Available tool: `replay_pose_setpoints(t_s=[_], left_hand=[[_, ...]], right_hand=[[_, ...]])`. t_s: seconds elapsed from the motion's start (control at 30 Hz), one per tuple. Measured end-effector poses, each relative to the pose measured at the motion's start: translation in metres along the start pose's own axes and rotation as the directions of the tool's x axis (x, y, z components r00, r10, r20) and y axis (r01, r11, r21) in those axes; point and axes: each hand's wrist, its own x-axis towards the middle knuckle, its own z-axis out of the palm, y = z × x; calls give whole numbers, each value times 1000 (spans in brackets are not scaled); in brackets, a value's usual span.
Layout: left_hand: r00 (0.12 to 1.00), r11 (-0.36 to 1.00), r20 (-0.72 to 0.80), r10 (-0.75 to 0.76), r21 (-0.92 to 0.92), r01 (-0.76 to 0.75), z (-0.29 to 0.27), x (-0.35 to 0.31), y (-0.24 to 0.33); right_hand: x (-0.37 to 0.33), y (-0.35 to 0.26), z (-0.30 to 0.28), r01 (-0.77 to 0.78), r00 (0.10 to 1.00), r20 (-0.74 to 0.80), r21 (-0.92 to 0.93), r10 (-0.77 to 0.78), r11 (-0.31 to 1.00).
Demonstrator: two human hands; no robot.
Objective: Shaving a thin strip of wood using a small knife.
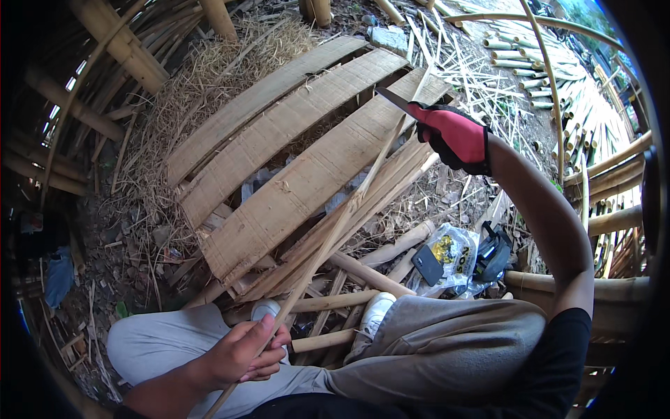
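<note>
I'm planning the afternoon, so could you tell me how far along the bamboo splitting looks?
Done: thin slivers litter the ground and flattened slats lie stacked. In hand: the bare left hand steadies a long strip while the gloved right hand works a knife along it. Left: uncut poles beyond.

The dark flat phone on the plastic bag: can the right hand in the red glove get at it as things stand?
Probably not at once. The right hand is raised and grips a knife against the long bamboo strip. Nothing covers the dark flat phone itself.
</note>
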Motion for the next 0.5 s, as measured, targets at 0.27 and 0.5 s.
replay_pose_setpoints(t_s=[0.27,0.5], left_hand=[[996,989,-62,56,140,-47,-6,-2,6],[996,992,-76,50,122,-41,-5,-4,4]], right_hand=[[-17,-5,29,1,992,124,-48,5,999],[-23,-11,56,6,977,212,-31,1,1000]])
